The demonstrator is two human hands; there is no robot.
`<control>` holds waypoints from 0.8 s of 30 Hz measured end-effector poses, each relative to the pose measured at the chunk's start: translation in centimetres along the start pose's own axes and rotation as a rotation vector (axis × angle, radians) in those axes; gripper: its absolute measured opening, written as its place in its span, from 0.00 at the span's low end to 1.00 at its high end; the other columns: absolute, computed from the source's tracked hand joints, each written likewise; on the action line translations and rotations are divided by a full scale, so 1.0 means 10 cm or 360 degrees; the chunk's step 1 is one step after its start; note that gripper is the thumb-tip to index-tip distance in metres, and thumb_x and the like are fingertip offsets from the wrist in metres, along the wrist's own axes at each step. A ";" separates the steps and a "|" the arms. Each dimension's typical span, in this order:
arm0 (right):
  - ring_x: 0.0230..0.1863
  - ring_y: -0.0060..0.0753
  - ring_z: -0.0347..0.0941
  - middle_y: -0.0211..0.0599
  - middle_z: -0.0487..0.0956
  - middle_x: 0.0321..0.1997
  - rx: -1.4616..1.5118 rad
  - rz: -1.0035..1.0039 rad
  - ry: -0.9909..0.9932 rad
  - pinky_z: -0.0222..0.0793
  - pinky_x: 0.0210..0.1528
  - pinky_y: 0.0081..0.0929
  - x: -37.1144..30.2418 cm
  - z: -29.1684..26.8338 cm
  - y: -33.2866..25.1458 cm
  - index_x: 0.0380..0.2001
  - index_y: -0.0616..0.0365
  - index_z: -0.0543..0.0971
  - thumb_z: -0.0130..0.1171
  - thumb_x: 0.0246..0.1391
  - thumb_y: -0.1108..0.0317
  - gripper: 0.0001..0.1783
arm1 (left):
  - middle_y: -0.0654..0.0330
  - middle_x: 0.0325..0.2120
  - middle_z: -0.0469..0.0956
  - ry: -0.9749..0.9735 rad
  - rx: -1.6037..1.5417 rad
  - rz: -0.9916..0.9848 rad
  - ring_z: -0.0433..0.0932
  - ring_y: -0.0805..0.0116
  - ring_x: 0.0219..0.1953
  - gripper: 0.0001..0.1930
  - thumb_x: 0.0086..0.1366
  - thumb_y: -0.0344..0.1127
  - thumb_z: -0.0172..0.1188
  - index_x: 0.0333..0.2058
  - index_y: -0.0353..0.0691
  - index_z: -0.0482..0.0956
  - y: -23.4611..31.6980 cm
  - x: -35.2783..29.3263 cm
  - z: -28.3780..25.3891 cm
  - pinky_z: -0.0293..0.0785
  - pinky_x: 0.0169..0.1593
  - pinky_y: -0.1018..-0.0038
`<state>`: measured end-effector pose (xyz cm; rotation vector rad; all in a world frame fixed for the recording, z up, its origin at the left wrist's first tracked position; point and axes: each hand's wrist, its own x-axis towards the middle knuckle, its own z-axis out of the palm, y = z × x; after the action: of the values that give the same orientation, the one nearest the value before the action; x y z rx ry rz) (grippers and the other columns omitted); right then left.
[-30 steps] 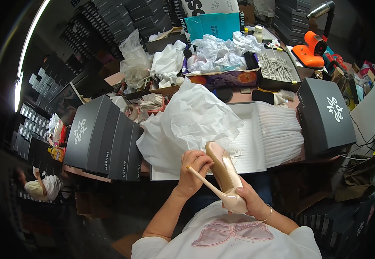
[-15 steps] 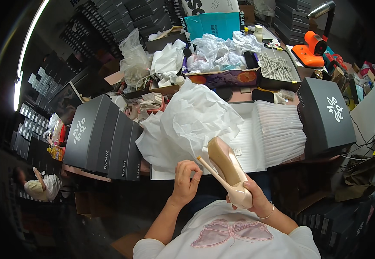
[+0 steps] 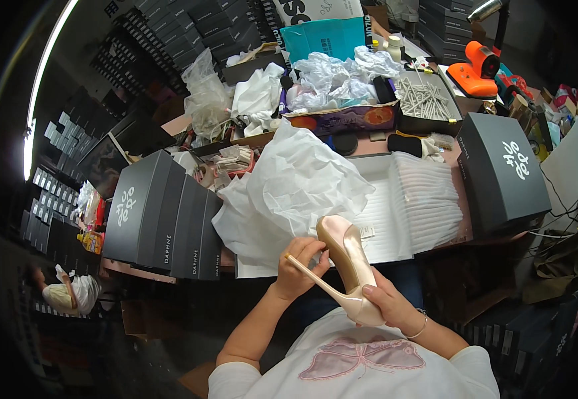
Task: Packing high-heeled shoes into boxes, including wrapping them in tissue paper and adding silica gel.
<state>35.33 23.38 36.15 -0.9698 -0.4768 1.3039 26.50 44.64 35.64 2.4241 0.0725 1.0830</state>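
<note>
Shoe (image 3: 350, 269) in hand, just off the near side of the open box (image 3: 381, 179), toe pointing back toward it and overlapping its near edge in my view; height over that edge I cannot tell. Change in the last half second: my left hand (image 3: 292, 282) sat apart from the shoe, fingers curled on nothing visible; now it is back beside the sole, behind the stiletto (image 3: 315, 280), fingertips up at the sole's edge. The shoe has swung too, heel tip further left. My right hand (image 3: 392, 302) keeps its place: wrapped on the heel end, thumb pressed to the outside, other fingers mostly hidden beneath. Left fingers bent; whether they pinch the sole or merely rest against it, I cannot tell. My reading: the right carries the weight, so the left is free to work along the sole, and handling is two-handed again. Tissue (image 3: 302, 176) lies crumpled over the left part of the open box, untouched; ribbed sheets (image 3: 429, 203) lie across its right part. Dark boxes (image 3: 146, 206) stand left of it, another dark box (image 3: 502, 176) right.
</note>
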 end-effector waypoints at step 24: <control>0.52 0.22 0.64 0.37 0.69 0.53 0.0033 -0.0055 0.0100 0.61 0.57 0.22 0.00 0.03 -0.02 0.64 0.65 0.57 0.50 0.61 0.63 0.31 | 0.61 0.31 0.76 0.0137 -0.0903 -0.0829 0.76 0.75 0.31 0.05 0.58 0.23 0.62 0.34 0.33 0.79 -0.13 0.01 0.03 0.73 0.36 0.79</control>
<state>35.22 23.44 36.52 -0.9783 -0.4292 1.2416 26.96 45.67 34.96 1.7163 0.3529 0.8224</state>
